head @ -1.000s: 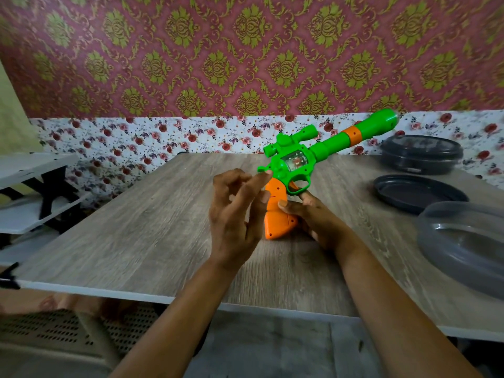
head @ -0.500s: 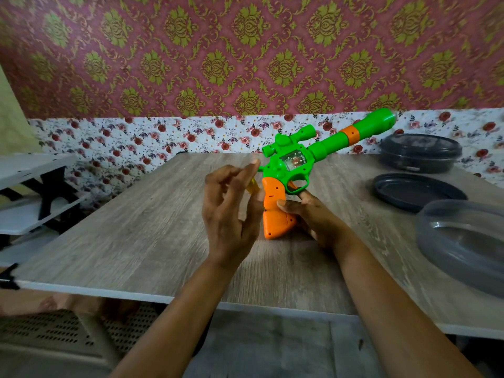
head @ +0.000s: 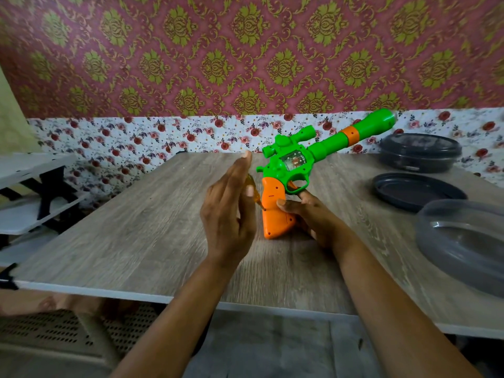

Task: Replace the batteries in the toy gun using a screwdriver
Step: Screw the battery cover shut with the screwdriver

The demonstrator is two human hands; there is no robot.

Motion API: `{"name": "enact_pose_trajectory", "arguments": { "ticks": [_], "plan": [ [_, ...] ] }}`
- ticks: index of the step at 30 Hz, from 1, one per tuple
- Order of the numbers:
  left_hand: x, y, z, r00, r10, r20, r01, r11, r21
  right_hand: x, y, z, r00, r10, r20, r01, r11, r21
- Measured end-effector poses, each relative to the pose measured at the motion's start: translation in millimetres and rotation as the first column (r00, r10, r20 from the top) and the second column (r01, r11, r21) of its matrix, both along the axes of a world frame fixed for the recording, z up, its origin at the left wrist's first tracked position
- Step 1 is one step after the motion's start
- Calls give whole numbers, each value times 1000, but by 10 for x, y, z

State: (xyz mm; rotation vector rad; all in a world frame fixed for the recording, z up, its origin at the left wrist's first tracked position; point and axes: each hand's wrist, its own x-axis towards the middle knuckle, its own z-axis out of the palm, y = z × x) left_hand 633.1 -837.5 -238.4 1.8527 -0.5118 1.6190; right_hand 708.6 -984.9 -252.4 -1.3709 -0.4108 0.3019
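The toy gun [head: 293, 165] has a green body and barrel and an orange grip [head: 274, 216]. It stands with the butt on the wooden table [head: 141, 227] and the barrel pointing up to the right. My right hand [head: 313, 216] holds the grip from the right, thumb on its side and a finger by the trigger guard. A screwdriver with an amber handle [head: 253, 188] has its tip against the grip's left side. My left hand [head: 229, 214] pinches the handle between thumb and straightened fingers, and hides most of it.
At the right stand a black lidded container [head: 420, 152], a black lid [head: 414, 190] and a clear grey cover [head: 463, 241]. A white shelf [head: 30, 170] stands to the left of the table. The table's front edge [head: 136, 296] runs across below my forearms.
My left hand's fingers have straightened upward and slid along the screwdriver handle, which now shows beside the grip. The right hand and the gun have stayed in place.
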Motion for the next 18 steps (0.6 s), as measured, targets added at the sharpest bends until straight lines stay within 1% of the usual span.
{"name": "enact_pose_trajectory", "arguments": {
  "ticks": [2,8,13,16,18],
  "plan": [
    [2,24,2,1000,11,17,-11,1000,0,-3,1,2,1000,-5,-1,5,1000,-5],
    [7,64,3,990,135,27,-132,987,-87,-13,4,15,1000,-11,-1,11,1000,-16],
    [3,48,15,990,139,-11,-139,984,-113,5,16,10,1000,-23,-15,23,999,-24],
    [18,38,3,987,151,-46,-155,984,-91,1,13,17,1000,-21,-18,20,999,-27],
    [20,32,-6,991,124,-57,-128,988,-80,-3,5,18,999,-25,-24,25,999,-33]
  ]
}}
